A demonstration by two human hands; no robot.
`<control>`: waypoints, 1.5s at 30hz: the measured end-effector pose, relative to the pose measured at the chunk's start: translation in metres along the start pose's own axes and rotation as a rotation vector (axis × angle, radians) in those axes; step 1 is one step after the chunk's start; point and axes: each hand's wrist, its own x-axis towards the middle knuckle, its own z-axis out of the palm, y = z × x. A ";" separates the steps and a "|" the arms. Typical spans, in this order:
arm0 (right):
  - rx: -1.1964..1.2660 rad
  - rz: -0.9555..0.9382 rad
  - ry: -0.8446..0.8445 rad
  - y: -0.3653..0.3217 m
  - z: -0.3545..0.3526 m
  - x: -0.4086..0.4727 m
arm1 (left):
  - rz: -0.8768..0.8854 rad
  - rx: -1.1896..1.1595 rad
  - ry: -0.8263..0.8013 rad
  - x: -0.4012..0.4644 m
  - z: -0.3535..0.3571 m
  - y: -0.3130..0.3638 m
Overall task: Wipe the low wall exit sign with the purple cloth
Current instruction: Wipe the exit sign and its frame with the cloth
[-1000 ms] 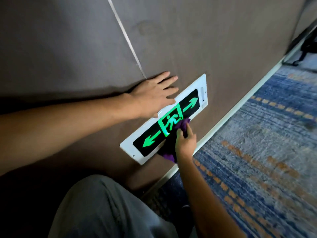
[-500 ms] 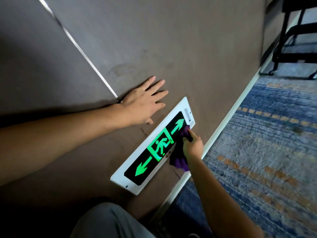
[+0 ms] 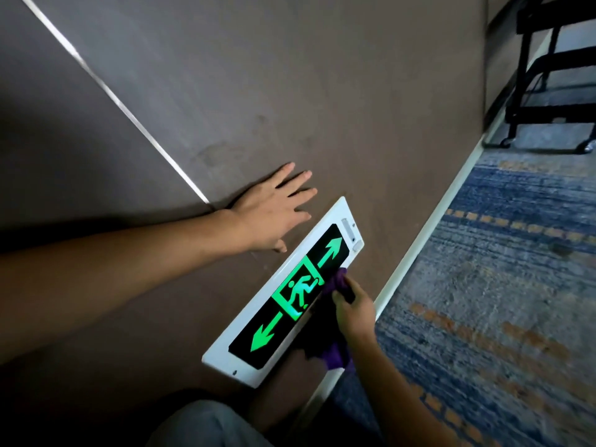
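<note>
Brown wall (image 3: 322, 91); lit exit sign (image 3: 283, 295) low; blue carpet (image 3: 500, 285) adjoining

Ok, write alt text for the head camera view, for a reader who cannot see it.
A person's right hand presses a purple cloth against the lower edge of a low, lit green exit sign on a brown wall. The left hand lies flat on the wall above the sign. Blue patterned carpet lies to the right.

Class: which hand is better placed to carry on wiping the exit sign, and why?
Right. The right hand already grips the purple cloth against the exit sign; the left hand lies flat on the wall, empty.
</note>
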 end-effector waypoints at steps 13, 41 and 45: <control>-0.111 -0.402 0.213 -0.094 -0.005 0.069 | 0.026 -0.038 0.026 0.000 0.004 0.000; -0.264 0.092 0.096 -0.006 -0.007 0.067 | -0.013 0.009 0.102 -0.008 0.008 0.001; -0.112 0.103 0.214 -0.011 0.010 0.045 | -0.012 0.018 0.092 -0.008 0.008 0.001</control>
